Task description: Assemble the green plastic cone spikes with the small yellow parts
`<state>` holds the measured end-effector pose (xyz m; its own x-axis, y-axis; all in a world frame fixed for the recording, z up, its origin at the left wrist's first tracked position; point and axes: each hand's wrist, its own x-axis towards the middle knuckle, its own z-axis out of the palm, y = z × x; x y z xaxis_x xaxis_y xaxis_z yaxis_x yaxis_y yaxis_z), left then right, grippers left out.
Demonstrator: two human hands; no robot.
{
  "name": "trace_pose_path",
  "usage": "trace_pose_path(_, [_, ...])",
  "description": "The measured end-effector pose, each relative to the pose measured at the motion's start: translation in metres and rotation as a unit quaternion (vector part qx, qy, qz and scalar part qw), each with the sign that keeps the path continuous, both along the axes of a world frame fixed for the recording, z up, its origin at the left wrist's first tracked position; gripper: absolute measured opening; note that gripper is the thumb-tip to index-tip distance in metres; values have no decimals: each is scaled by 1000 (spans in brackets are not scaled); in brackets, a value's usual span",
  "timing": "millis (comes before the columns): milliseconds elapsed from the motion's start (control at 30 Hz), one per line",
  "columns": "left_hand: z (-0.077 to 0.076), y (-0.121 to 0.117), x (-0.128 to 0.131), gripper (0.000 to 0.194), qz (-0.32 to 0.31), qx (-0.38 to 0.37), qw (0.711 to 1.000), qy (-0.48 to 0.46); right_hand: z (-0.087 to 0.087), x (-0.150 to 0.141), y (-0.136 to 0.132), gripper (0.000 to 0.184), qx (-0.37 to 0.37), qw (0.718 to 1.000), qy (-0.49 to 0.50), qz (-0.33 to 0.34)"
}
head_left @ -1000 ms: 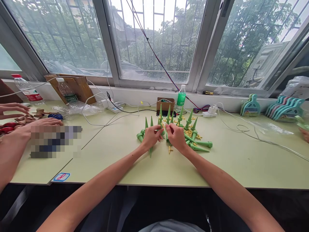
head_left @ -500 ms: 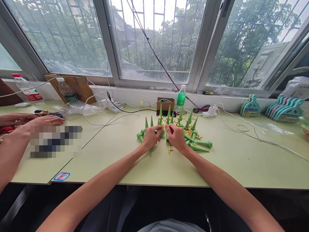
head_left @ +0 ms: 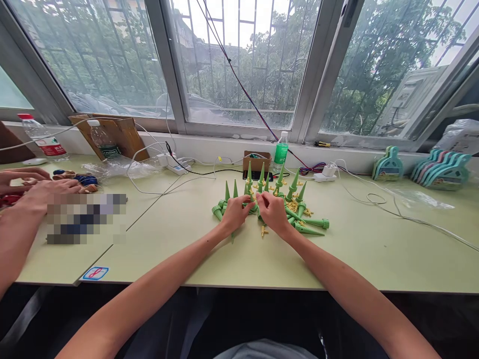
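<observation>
My left hand [head_left: 236,213] is closed, its thumb and fingers bent together around a green plastic plant-watering spike [head_left: 232,236], whose pointed end shows below the palm. Fingertips almost meet those of my right hand [head_left: 272,210], which is pinched shut; whatever sits between its fingers is hidden. Behind both hands several green spikes stand point up, such as one spike [head_left: 294,185], some with yellow valves fitted. To the right, more spikes lie flat, including one spike [head_left: 310,230]. Small yellow valves [head_left: 307,212] lie among them, and a single yellow valve [head_left: 264,231] lies below my right fingers.
A small cardboard box [head_left: 256,159] and a green-labelled bottle [head_left: 281,148] stand behind the spikes. White cables [head_left: 396,212] and a power strip [head_left: 325,175] lie to the right. At left, another person's hands [head_left: 45,192] work over wooden pieces. Teal plastic pieces [head_left: 441,169] stand far right.
My hands stay in nearly the same place. The left fingers have shifted slightly, and less of the spike's point shows beneath them. The other person's hands at left have moved over their pieces.
</observation>
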<state>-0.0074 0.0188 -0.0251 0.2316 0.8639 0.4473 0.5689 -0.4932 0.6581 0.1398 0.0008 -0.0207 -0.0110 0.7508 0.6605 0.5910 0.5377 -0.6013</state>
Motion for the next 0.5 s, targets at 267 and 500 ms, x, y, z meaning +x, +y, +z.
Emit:
trace_pose_path(267, [0,0,1,24,2,-11,1000,-5,1,0,1,38,-11,1000,-3,2])
trace_pose_path(500, [3,-2,2,22,23,-8,999,-25,1,3,4,38,-6,1000,-12,-15])
